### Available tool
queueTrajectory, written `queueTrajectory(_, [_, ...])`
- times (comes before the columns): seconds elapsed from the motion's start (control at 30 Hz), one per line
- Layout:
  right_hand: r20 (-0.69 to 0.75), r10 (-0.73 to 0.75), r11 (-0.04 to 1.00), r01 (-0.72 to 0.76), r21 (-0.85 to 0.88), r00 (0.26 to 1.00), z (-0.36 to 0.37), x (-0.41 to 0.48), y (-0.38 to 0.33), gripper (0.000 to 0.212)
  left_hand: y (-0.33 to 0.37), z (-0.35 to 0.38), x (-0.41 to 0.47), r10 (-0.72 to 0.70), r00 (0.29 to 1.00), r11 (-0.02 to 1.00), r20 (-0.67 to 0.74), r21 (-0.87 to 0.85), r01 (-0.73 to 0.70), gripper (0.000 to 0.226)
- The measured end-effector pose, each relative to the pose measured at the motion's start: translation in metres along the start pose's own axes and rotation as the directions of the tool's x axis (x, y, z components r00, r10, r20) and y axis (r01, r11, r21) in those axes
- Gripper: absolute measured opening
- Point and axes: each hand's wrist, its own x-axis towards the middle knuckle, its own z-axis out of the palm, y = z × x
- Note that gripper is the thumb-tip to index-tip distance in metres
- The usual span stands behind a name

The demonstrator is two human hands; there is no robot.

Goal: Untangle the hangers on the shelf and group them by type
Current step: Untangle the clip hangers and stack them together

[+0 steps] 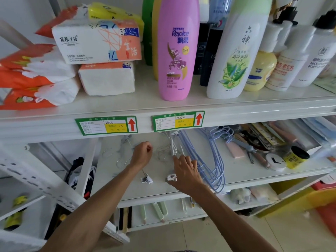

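Just right of the right grip (185,170) the blue hangers (220,179) are pale periwinkle, the white hangers (173,148) just above it are plain white, and the wire hangers (162,151) between it and the left grip (141,153) are silvery grey on the white shelf (245,171). Above both grips the price tags (106,126) are green-bordered with yellow panels and red arrows. Higher still are a pink bottle (175,51) printed with purple orchids and tissue packs (98,40) in white, orange and blue with crossing lines.
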Motion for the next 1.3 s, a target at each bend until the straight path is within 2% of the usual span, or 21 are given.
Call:
queueTrajectory(0.13, [-0.029, -0.028, 0.999, 0.028, -0.015, 0.999, 0.003, -0.006, -0.002, 0.084, -0.020, -0.032, -0.008, -0.088, 0.981, 0.996, -0.175, 0.018, 0.092, 0.011])
queueTrajectory(0.2, [-0.032, -0.042, 0.999, 0.042, -0.013, 0.999, 0.004, -0.009, -0.004, 0.079, -0.031, -0.045, -0.015, -0.160, 0.969, 0.980, -0.189, 0.089, 0.179, 0.004])
queueTrajectory(0.3, [0.002, -0.059, 0.998, 0.059, -0.025, 0.998, 0.004, -0.010, -0.007, 0.079, -0.043, -0.053, -0.021, -0.313, 0.937, 0.934, -0.155, 0.131, 0.334, 0.018])
queueTrajectory(0.5, [0.023, -0.077, 0.997, 0.078, -0.020, 0.997, 0.006, -0.011, -0.011, 0.077, -0.031, -0.040, -0.033, -0.414, 0.908, 0.907, -0.056, 0.055, 0.417, 0.032])
queueTrajectory(0.6, [0.022, -0.087, 0.996, 0.088, -0.027, 0.996, 0.006, -0.012, -0.010, 0.075, -0.026, -0.034, -0.033, -0.492, 0.869, 0.870, 0.052, 0.060, 0.489, 0.036])
queueTrajectory(0.7, [0.033, -0.101, 0.994, 0.103, -0.035, 0.994, 0.006, -0.014, -0.007, 0.079, -0.026, -0.031, -0.031, -0.538, 0.837, 0.843, 0.097, 0.063, 0.534, 0.037])
queueTrajectory(0.83, [0.057, -0.107, 0.993, 0.109, -0.039, 0.993, 0.005, -0.017, -0.002, 0.098, -0.019, -0.035, -0.034, -0.548, 0.833, 0.832, 0.078, -0.057, 0.552, 0.015])
queueTrajectory(0.93, [0.046, -0.099, 0.995, 0.099, -0.006, 0.994, 0.003, -0.022, 0.004, 0.107, -0.011, -0.045, -0.039, -0.548, 0.836, 0.817, 0.033, -0.196, 0.543, 0.018])
queueTrajectory(1.17, [-0.082, -0.133, 0.986, 0.140, 0.089, 0.988, 0.007, -0.044, 0.008, 0.100, 0.009, -0.067, -0.057, -0.488, 0.872, 0.758, -0.021, -0.505, 0.412, 0.017])
queueTrajectory(1.3, [-0.143, -0.177, 0.974, 0.194, 0.117, 0.974, 0.000, -0.051, 0.000, 0.094, 0.019, -0.076, -0.068, -0.538, 0.843, 0.656, -0.018, -0.637, 0.405, 0.014])
